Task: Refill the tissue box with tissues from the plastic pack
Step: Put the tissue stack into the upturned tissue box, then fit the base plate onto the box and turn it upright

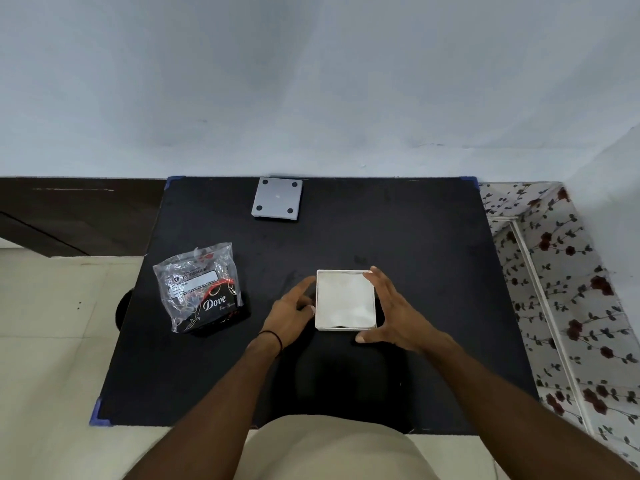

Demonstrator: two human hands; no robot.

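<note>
A white square tissue box (345, 299) sits on the black table (415, 271), its open top filled with white tissues. My left hand (292, 311) rests against its left side with the thumb touching the edge. My right hand (394, 308) wraps the right side, fingers at the far corner and thumb at the near edge. The plastic pack (201, 287), clear with black and red print, lies crumpled to the left, apart from both hands. A grey square lid (277, 199) with dark round feet lies upside down at the table's far edge.
The table stands against a pale wall. A floral-patterned surface (561, 289) lies to the right, tiled floor (52, 323) to the left. A dark round object (124, 308) peeks out from under the table's left edge.
</note>
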